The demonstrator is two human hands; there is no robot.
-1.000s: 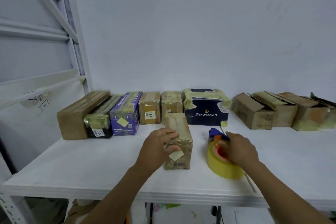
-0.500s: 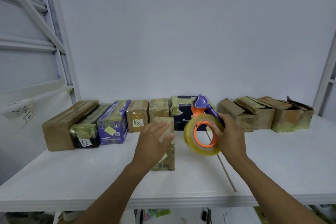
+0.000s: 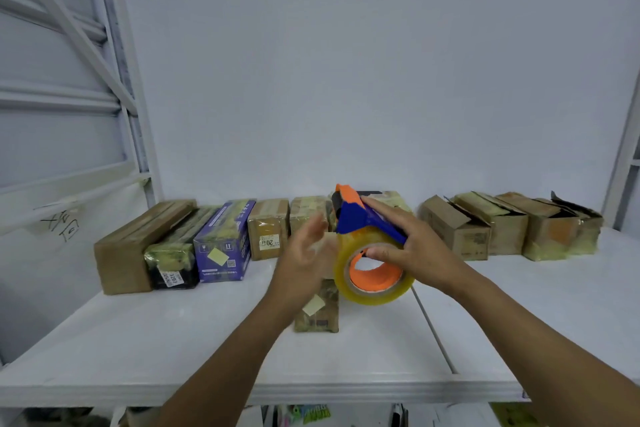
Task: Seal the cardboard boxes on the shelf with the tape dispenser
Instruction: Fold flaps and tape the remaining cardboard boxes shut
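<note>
On the white shelf (image 3: 173,340), nearest its front edge, a small cardboard box (image 3: 317,312) wrapped in yellowish tape stands with a pale label facing the person. The left hand (image 3: 301,260), blurred, hovers over it with fingers straight, holding nothing; whether it touches the box cannot be told. Just to the right, the right hand (image 3: 412,250) grips the tape dispenser (image 3: 360,222) in the air, thumb at the orange core, fingers over the blue body. Behind, a row of boxes (image 3: 266,229) lines the wall, with open-flapped cartons (image 3: 460,229) farther right.
</note>
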